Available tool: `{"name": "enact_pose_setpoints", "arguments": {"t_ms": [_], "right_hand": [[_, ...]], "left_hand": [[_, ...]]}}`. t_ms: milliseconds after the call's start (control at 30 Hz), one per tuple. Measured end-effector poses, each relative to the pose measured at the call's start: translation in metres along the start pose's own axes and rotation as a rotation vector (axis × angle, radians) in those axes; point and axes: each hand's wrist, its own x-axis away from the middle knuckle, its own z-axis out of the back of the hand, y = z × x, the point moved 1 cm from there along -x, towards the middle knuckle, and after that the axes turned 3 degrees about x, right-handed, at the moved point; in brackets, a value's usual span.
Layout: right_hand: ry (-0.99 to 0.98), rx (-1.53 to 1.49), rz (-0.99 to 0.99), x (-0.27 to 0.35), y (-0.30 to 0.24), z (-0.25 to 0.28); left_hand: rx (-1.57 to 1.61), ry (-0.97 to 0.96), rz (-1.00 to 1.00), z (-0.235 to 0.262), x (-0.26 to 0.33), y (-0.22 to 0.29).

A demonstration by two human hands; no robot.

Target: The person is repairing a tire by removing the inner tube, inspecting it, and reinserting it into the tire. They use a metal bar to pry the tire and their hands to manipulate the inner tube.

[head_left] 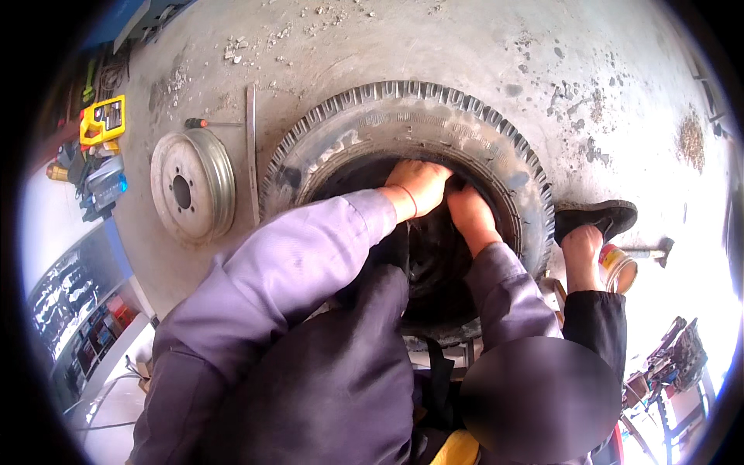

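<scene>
A large black tyre point(434, 124) with a chunky tread lies flat on the concrete floor. Both my hands reach into its centre opening. My left hand point(418, 183) presses on the dark rubber at the inner rim, fingers curled over it. My right hand point(467, 209) sits just beside it, fingers tucked down into the black inner tube point(434, 256) inside the tyre. My purple sleeves cover both forearms. My right foot in a black sandal point(593, 219) rests against the tyre's right edge.
A grey steel wheel rim point(191, 186) lies left of the tyre, with a long metal bar point(252, 147) and a screwdriver point(203, 123) beside it. A yellow tool case point(103, 120) sits at far left. A small tin point(618, 267) and a hammer point(649, 251) lie at right.
</scene>
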Motion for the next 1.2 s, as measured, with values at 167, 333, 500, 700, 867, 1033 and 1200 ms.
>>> {"name": "enact_pose_setpoints", "arguments": {"t_ms": [167,333,500,700,867,1033,1200], "right_hand": [[0.021,0.021,0.014,-0.002,0.004,-0.002],[-0.079,0.061,-0.027,-0.005,0.007,-0.005],[-0.073,0.065,-0.082,-0.005,0.002,-0.008],[-0.250,0.256,-0.157,-0.010,0.034,-0.020],[-0.169,0.830,0.328,0.009,0.000,-0.027],[-0.084,0.657,0.241,0.002,0.010,-0.031],[0.075,0.459,0.139,-0.049,0.113,-0.076]], "left_hand": [[-0.029,-0.339,0.133,0.019,-0.002,0.012],[-0.091,-0.466,0.153,0.029,-0.010,0.021],[-0.148,-0.553,0.169,0.034,-0.011,0.024],[-0.164,-0.530,0.151,0.035,-0.011,0.043],[-0.323,-0.139,-0.187,0.016,0.031,-0.005],[-0.421,-0.026,-0.197,0.033,0.071,0.029],[-0.176,-0.038,-0.073,0.059,0.149,0.027]]}}
